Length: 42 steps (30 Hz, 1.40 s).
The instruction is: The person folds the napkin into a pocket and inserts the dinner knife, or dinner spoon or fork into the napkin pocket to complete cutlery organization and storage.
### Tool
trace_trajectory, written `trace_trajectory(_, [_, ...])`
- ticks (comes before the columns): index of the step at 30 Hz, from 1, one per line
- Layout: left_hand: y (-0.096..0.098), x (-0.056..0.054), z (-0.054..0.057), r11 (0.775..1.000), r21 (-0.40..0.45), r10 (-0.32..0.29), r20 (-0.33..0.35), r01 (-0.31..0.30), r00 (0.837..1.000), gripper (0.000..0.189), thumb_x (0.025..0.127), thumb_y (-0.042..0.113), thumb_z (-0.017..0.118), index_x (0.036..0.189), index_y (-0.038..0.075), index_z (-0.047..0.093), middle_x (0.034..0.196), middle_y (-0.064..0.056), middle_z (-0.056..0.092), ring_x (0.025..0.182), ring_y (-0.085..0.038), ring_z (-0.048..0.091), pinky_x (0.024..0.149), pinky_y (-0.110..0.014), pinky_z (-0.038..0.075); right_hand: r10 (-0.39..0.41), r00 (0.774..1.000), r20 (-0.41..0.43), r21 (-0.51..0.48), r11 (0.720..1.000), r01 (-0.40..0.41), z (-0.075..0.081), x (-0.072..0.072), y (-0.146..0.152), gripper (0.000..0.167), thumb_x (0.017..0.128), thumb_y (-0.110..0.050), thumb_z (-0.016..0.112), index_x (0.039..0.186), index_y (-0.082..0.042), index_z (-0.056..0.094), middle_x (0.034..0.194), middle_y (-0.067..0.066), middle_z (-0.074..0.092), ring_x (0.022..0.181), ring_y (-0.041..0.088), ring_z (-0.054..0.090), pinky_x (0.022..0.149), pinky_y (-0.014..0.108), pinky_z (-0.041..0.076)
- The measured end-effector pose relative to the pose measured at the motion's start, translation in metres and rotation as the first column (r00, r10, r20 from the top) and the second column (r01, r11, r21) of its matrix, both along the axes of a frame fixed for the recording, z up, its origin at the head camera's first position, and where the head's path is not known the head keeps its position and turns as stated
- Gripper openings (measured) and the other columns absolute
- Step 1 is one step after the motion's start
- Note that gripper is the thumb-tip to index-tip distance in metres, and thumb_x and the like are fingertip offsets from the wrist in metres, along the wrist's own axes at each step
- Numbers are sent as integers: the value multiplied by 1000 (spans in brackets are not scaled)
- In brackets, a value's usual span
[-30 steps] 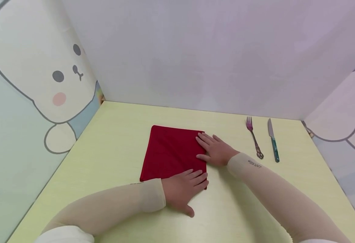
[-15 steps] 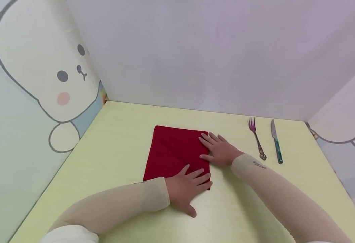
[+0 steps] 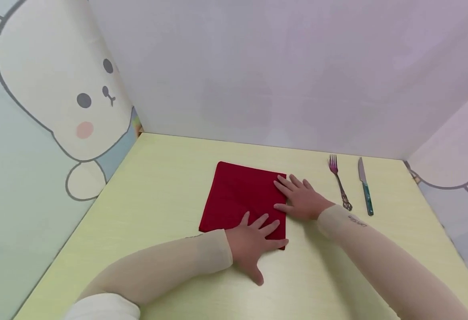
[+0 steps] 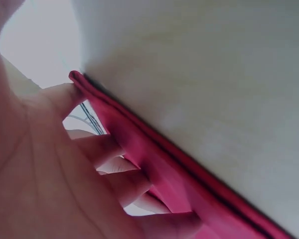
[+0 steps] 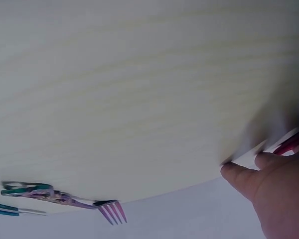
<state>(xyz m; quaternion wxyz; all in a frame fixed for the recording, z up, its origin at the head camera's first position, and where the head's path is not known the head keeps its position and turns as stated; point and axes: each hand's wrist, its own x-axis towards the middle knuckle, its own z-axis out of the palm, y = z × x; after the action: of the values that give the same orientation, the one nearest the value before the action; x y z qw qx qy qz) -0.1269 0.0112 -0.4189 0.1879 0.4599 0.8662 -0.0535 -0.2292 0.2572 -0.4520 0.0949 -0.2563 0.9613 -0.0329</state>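
A folded red cloth (image 3: 238,191) lies flat on the table, its layered edge showing in the left wrist view. My left hand (image 3: 250,246) rests on the cloth's near right part, fingers spread and thumb out over the bare tabletop. In the left wrist view the left fingertips touch the red cloth (image 4: 139,154) close to its edge. My right hand (image 3: 303,200) lies along the cloth's right edge, its straight fingers pointing to the far right corner. Only part of the right hand (image 5: 284,189) shows in the right wrist view.
A fork (image 3: 339,182) with an ornate handle lies right of the cloth. Beside it is a knife (image 3: 365,186) with a green handle. A pale wall (image 3: 258,80) stands along the far table edge, and panels with cartoon figures flank both sides.
The cloth has slid to the right under both hands and turned slightly. My left fingers have spread wider. The fork and knife keep their places on the table.
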Motion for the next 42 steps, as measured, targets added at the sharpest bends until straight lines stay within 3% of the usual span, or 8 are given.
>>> trace_trajectory(4, [15,1,1,1000,-9,5,13,-5,1000,111,71,75,78,160,54,17,172,7,11,157,-29,8,118,-69,19,-1,1000,-2,-15,1000,1,6,5,12,87,98,-64,55,165,-16,26,170,11,21,155,45,10,119,69,10])
trace_trajectory(17, [48,7,1,998,-23,50,-5,-50,999,110,72,76,77,161,55,16,172,7,10,158,-28,5,117,-68,21,49,998,-45,-42,998,-51,10,3,36,87,96,-63,60,163,-14,34,169,12,26,155,38,18,122,63,13])
trace_trajectory(36, [46,6,2,999,-16,51,-12,-51,999,108,73,75,77,161,54,17,171,8,11,158,-27,6,117,-68,21,36,999,-4,-58,998,-36,5,-3,39,90,95,-69,57,164,-18,30,170,11,21,155,38,15,123,60,15])
trace_trajectory(42, [39,-1,7,998,-23,51,0,-51,999,112,73,76,75,164,47,16,171,7,12,158,-27,8,121,-60,19,28,1000,-13,-59,998,-29,7,2,35,86,96,-62,62,163,-17,32,169,13,22,155,40,16,123,59,16])
